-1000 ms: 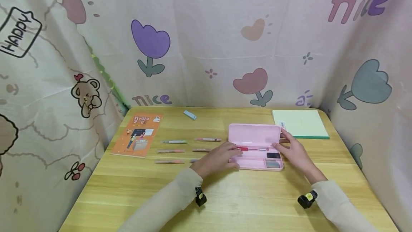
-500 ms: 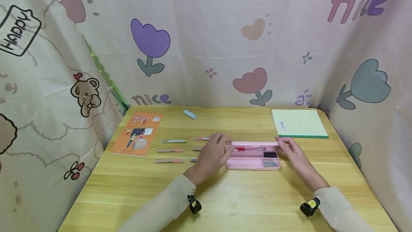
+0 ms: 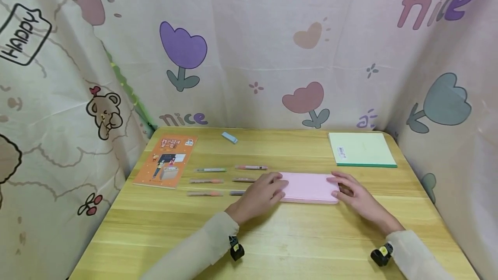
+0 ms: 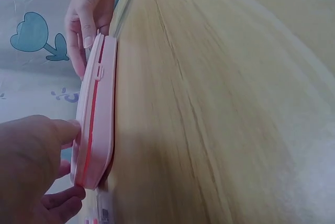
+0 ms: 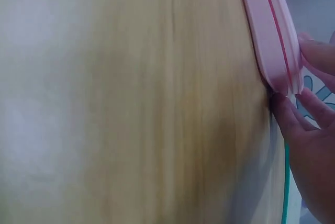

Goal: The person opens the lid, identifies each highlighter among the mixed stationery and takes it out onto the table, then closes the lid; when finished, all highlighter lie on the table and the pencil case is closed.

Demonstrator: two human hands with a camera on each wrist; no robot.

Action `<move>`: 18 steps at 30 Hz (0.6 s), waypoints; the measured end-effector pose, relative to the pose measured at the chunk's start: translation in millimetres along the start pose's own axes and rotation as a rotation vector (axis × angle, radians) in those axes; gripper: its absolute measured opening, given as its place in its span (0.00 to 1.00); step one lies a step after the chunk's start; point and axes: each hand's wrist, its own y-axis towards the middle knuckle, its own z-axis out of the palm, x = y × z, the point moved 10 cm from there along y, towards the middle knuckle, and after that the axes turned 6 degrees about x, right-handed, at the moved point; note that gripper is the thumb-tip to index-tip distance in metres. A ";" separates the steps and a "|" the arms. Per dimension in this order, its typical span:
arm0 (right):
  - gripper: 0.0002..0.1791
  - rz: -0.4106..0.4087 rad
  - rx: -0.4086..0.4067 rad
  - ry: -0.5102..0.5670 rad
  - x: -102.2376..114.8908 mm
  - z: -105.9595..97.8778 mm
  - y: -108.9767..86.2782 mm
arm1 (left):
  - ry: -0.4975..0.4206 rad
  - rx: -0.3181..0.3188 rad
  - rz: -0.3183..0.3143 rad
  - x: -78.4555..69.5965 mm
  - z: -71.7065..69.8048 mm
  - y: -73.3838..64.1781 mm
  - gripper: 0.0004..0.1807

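A pink pencil case (image 3: 309, 187) lies on the wooden table with its lid down. A red line runs along the seam of the case (image 4: 92, 114) in the left wrist view. My left hand (image 3: 260, 193) holds the left end, some fingers on the lid and others at the corner. At the opposite end, my right hand (image 3: 355, 195) grips the right corner, one finger reaching over the lid. Close up in the right wrist view, fingertips (image 5: 282, 103) of that hand sit around the rounded end. The contents are hidden under the lid.
Several pens, among them a green one (image 3: 210, 170) and a pink one (image 3: 251, 167), lie left of the case. An orange booklet (image 3: 165, 163) lies far left, a blue eraser (image 3: 229, 137) at the back, a pale green notebook (image 3: 363, 149) back right.
The lid of the pencil case has come down from upright to flat, covering the red pen and other contents. My left hand lifted off, then came back onto the left end.
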 end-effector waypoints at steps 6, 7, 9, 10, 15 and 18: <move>0.24 -0.005 0.020 -0.034 -2.9 -1.0 3.6 | -0.012 -0.001 -0.017 -0.3 -0.3 0.1 0.23; 0.24 -0.012 0.022 -0.040 -2.3 -0.6 4.2 | -0.009 -0.003 -0.016 -0.6 -0.8 -0.2 0.23; 0.24 -0.028 0.022 -0.054 0.0 -0.6 5.1 | 0.009 -0.012 -0.005 -2.2 -2.6 -0.4 0.23; 0.24 -0.032 0.023 -0.061 0.9 -0.9 5.5 | 0.018 -0.017 0.003 -3.1 -3.6 -0.3 0.23; 0.24 -0.036 0.025 -0.089 3.9 -0.8 6.3 | 0.045 -0.041 0.037 -6.4 -7.2 -0.8 0.22; 0.26 -0.012 0.022 -0.102 3.2 -2.9 4.9 | 0.035 -0.034 0.025 -2.0 -8.6 0.0 0.22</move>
